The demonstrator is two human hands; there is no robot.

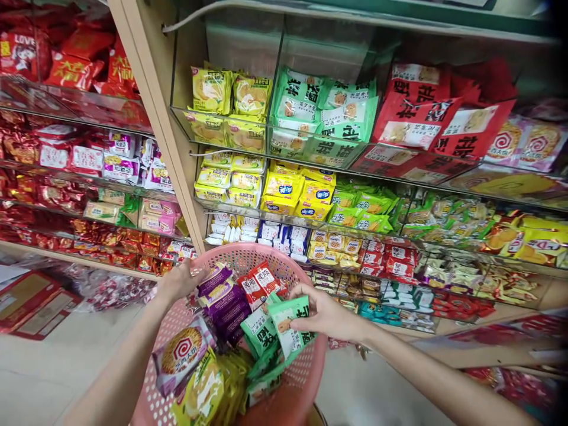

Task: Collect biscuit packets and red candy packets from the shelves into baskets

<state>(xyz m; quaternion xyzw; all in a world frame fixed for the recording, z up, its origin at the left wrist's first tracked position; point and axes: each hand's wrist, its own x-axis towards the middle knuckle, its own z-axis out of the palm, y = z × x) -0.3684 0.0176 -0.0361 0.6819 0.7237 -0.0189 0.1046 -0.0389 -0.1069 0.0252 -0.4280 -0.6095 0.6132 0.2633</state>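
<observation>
A pink perforated basket (311, 378) stands in the lower middle, holding purple packets (224, 305), red and white packets (260, 284), a round-cookie packet (183, 354), yellow packets (206, 390) and green packets (261, 331). My left hand (180, 279) is at the basket's upper left rim, its fingers curled over the edge. Over the right part of the basket, my right hand (317, 313) pinches a green and white packet (290, 328) between thumb and fingers.
Clear-fronted shelves (239, 142) of packaged snacks span the view ahead, with green packets (326, 106) and red bags (426, 112) on top. A wooden divider (157, 118) separates the left shelves. A red carton (39, 305) lies at the far left.
</observation>
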